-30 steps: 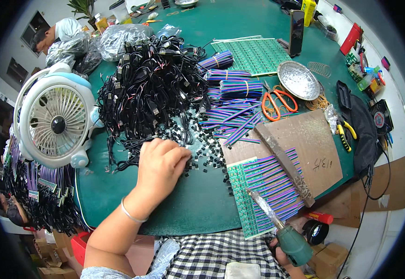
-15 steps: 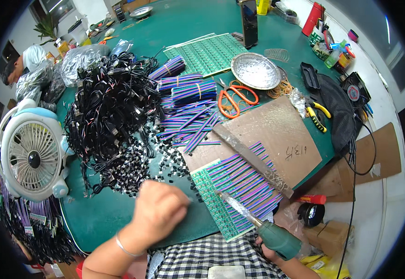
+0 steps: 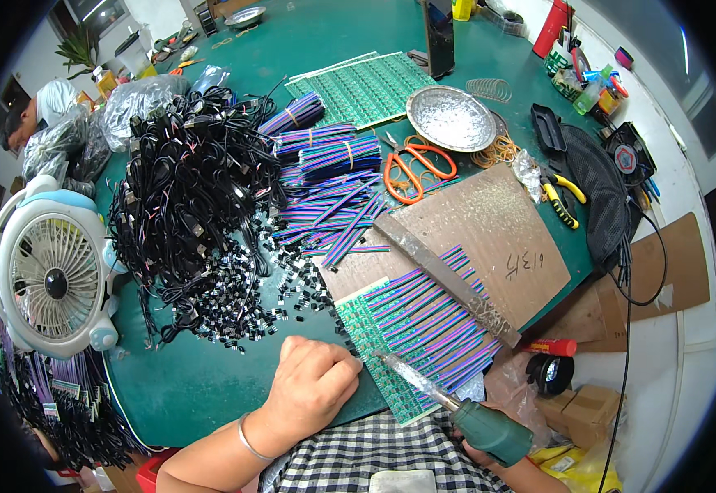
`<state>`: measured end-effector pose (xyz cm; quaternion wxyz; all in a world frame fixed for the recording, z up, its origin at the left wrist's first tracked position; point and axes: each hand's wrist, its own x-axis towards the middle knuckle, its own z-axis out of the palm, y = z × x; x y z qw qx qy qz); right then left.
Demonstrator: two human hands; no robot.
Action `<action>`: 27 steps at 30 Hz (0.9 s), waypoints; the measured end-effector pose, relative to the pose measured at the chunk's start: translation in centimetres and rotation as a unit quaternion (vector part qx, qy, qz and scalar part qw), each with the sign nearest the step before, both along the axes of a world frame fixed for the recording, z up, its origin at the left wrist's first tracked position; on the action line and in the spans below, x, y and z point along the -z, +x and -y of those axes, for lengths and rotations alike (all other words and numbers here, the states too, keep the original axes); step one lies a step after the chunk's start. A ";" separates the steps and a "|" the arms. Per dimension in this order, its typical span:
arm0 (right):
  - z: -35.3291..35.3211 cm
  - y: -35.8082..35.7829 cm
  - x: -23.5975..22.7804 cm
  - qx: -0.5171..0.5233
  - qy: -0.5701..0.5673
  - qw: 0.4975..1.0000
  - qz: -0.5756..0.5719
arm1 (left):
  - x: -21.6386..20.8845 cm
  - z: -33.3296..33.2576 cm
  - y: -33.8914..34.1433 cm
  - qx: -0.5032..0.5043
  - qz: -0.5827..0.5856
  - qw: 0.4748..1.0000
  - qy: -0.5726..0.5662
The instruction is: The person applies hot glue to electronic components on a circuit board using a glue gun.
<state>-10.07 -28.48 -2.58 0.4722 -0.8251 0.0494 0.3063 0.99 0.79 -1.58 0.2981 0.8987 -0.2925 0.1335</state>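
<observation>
My right hand (image 3: 481, 456) is wrapped round the green handle of a soldering iron (image 3: 492, 430), mostly hidden beneath it. The iron's metal tip touches or hovers just over a green circuit board panel (image 3: 364, 338); I cannot tell which. Rows of purple, blue and black ribbon wires (image 3: 424, 316) run rightward from the panel, and a worn metal bar (image 3: 448, 279) lies across them. My left hand (image 3: 313, 384) is closed, fingertips pinched at the panel's left edge; whatever they hold is too small to make out. Small black connectors (image 3: 231, 304) lie scattered beyond it.
A heap of black cables (image 3: 194, 181) rises at the left beside a white fan (image 3: 50, 279). Bundled wires (image 3: 341, 158), orange-handled scissors (image 3: 407, 177) and a round metal dish (image 3: 452, 119) lie beyond the brown board (image 3: 489, 222). Yellow-handled pliers (image 3: 561, 205) are at the right. Another person (image 3: 42, 111) sits far left.
My left hand has moved right, from over the tabletop to the panel's left edge, still closed. The soldering iron's tip has shifted slightly left and nearer to me.
</observation>
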 end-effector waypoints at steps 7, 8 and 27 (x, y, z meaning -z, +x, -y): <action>-0.3 0.3 -0.3 -0.013 0.024 0.996 0.089 | 0.2 0.0 0.0 0.010 0.001 1.000 0.006; -0.4 0.3 -0.3 -0.015 0.028 0.994 0.102 | 0.2 0.0 0.0 0.009 0.002 1.000 0.007; -1.1 -0.3 2.3 -0.037 0.011 0.950 0.311 | 0.4 0.2 0.2 0.015 0.018 1.000 0.007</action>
